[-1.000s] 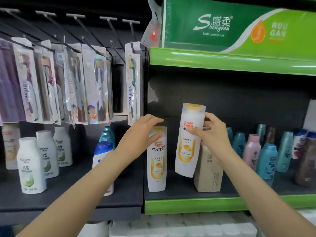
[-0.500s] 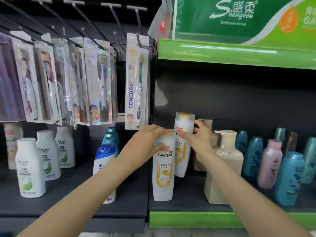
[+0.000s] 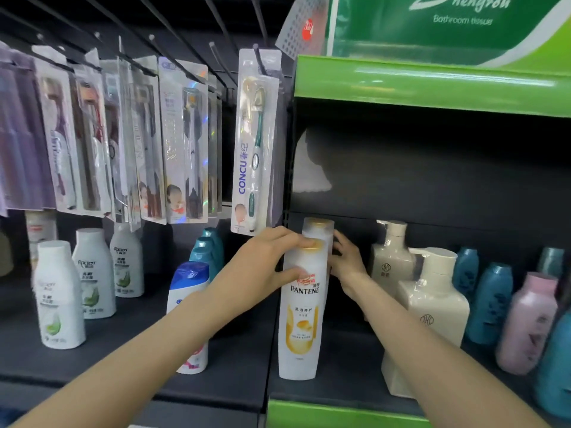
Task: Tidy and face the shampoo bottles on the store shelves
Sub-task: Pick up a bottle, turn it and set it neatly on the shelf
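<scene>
A white Pantene bottle (image 3: 301,316) with a gold cap stands upright at the shelf's front, label facing me. My left hand (image 3: 262,267) grips its top from the left side. Directly behind it stands a second white Pantene bottle (image 3: 318,230), mostly hidden, with only its gold-capped top showing. My right hand (image 3: 347,261) reaches past the front bottle and holds that rear one on its right side, fingers partly hidden.
Two cream pump bottles (image 3: 429,313) stand right of my right arm, then teal bottles (image 3: 491,301) and a pink bottle (image 3: 525,322). A blue-capped white bottle (image 3: 188,291) and white Racien bottles (image 3: 92,273) stand to the left. Toothbrush packs (image 3: 253,143) hang above. The green shelf edge (image 3: 340,415) runs below.
My right hand carried the raised second Pantene bottle down and back, setting it behind the front one. My left hand stayed on the front bottle. The camera moved closer.
</scene>
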